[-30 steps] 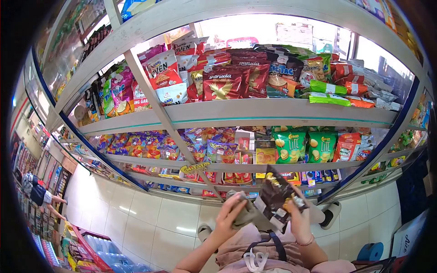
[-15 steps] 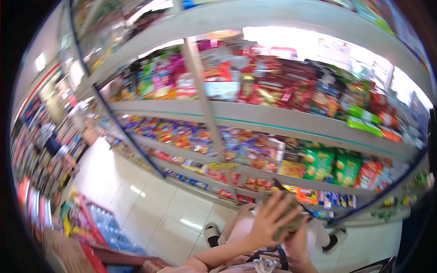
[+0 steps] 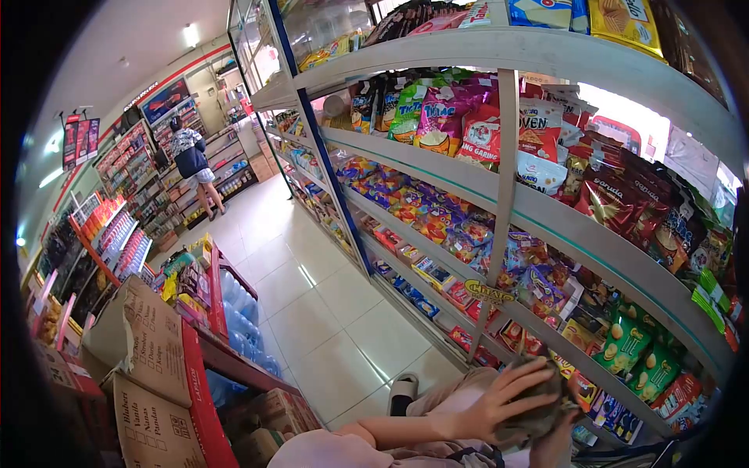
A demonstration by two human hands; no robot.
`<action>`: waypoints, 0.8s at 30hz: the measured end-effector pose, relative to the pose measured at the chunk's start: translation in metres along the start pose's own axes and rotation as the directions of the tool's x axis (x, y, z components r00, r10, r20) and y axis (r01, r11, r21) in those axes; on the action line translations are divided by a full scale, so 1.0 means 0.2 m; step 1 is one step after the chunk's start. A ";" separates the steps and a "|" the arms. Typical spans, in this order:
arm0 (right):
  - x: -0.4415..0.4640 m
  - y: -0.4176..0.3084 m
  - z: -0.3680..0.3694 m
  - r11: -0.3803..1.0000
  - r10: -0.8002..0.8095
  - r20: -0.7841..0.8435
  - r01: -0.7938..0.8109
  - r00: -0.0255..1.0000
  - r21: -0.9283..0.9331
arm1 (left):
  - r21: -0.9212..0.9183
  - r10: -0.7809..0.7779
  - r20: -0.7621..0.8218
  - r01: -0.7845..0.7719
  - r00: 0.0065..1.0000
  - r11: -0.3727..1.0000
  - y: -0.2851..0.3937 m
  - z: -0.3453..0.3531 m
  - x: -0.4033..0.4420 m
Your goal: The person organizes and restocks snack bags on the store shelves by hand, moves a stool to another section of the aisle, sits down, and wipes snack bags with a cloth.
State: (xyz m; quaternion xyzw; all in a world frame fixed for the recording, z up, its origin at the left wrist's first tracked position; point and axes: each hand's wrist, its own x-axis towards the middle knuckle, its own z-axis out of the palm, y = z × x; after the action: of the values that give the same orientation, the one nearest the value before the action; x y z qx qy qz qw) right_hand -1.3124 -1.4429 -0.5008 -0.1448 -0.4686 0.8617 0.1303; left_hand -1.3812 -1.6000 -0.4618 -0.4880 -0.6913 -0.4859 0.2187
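My left hand (image 3: 503,402) presses a crumpled grey-green cloth (image 3: 534,417) with its fingers spread across it, near the bottom right. Behind and below it is my right hand (image 3: 552,444), mostly covered by the cloth and my left hand. A dark snack packet (image 3: 576,396) shows only in part beyond the cloth, on my right hand's side. Both hands are in front of the lower shelves of the snack rack (image 3: 577,242).
Bagged snacks (image 3: 616,195) fill the shelves on the right. At the lower left stand an open cardboard box (image 3: 156,351) and a red-framed rack of bottles (image 3: 242,320). A person (image 3: 191,160) stands by far shelves, beyond a tiled aisle (image 3: 312,288).
The view has swung left toward the aisle. My left hand and the cloth have come over the dark packet, which was in plain sight in my right hand one second ago.
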 end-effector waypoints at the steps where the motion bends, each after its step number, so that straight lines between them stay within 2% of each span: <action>1: -0.03 0.03 0.03 0.997 0.014 0.030 -0.011 0.999 -0.076 | 0.073 -0.054 0.026 0.052 0.998 0.996 0.02 0.04 0.02; 3: -0.07 0.06 0.07 0.988 0.045 0.061 -0.036 0.997 -0.150 | 0.218 -0.169 0.062 0.152 0.984 0.964 0.03 0.13 0.05; 6: -0.07 0.01 0.09 0.993 0.116 0.012 -0.116 0.993 -0.003 | 0.189 -0.129 0.138 0.101 0.982 0.977 0.00 0.18 0.05; 7: -0.07 -0.03 0.10 0.985 0.154 -0.015 -0.152 0.988 0.075 | 0.251 -0.083 0.166 0.039 0.983 0.967 0.00 0.19 0.05; 10: -0.06 -0.13 0.11 0.944 0.229 -0.080 -0.202 0.970 0.261 | 0.223 0.017 0.300 -0.087 0.954 0.971 0.00 0.19 0.02; 11: -0.05 -0.15 0.09 0.936 0.234 -0.110 -0.194 0.966 0.292 | 0.241 0.063 0.291 -0.137 0.955 0.961 0.00 0.20 0.01; 12: -0.05 -0.17 0.08 0.930 0.236 -0.136 -0.183 0.962 0.318 | 0.203 0.113 0.338 -0.190 0.934 0.961 0.00 0.19 -0.01; 13: -0.01 -0.11 -0.06 0.969 0.174 -0.112 -0.150 0.978 0.194 | 0.160 0.164 0.382 -0.240 0.909 0.958 0.00 0.16 -0.02; 14: 0.00 -0.13 -0.08 0.970 0.117 -0.080 -0.096 0.990 0.224 | 0.113 0.218 0.423 -0.290 0.879 0.950 0.00 0.14 -0.03; 16: -0.01 -0.19 -0.09 0.957 -0.012 -0.022 0.018 1.000 0.289 | -0.081 0.329 0.388 -0.324 0.861 0.943 -0.06 0.16 -0.11; 17: -0.02 -0.23 -0.06 0.944 -0.062 -0.060 0.078 0.996 0.322 | -0.164 0.369 0.381 -0.331 0.848 0.929 -0.12 0.19 -0.18; 19: -0.04 -0.21 -0.17 0.944 0.103 -0.195 -0.035 0.975 0.328 | -0.297 0.429 0.351 -0.336 0.832 0.894 -0.20 0.18 -0.21; 21: -0.06 -0.15 -0.30 0.928 0.249 -0.359 -0.115 0.899 0.354 | -0.338 0.327 0.193 -0.250 0.925 0.907 -0.18 0.15 -0.19; 22: -0.08 -0.11 -0.32 0.979 0.190 -0.363 -0.146 0.912 0.145 | -0.364 0.264 0.114 -0.207 0.958 0.908 -0.16 0.13 -0.16; 23: -0.11 -0.06 -0.32 0.983 0.135 -0.355 -0.171 0.925 -0.071 | -0.283 0.262 0.121 -0.220 0.957 0.934 -0.15 0.10 -0.13; 24: -0.14 -0.02 -0.32 0.941 0.086 -0.334 -0.187 0.938 -0.282 | -0.250 0.180 0.152 -0.138 0.972 0.958 -0.09 0.10 -0.06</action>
State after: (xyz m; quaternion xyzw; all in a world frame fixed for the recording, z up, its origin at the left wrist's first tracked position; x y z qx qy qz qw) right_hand -1.2615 -1.4011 -0.5269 -0.3326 -0.5595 0.7499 0.1185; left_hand -1.3887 -1.5885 -0.4889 -0.6052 -0.6031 -0.5015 0.1362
